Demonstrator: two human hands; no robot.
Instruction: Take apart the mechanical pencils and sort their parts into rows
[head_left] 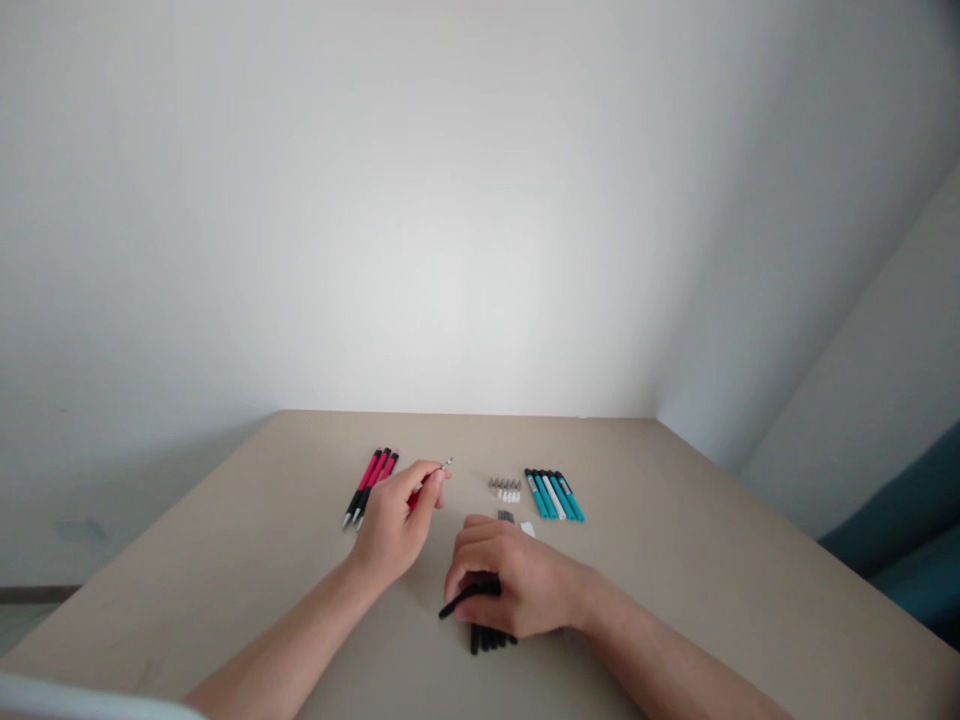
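Left hand pinches red pen. Right hand holds black tube by more black tubes. Red pens lie left.

You face a plain pale wall, brightest around its middle and greyer toward its edges, with the beige desk reaching back toward it. On your right, folds of teal fabric show past the desk's edge; low on your left, a dark skirting strip borders a sliver of floor.
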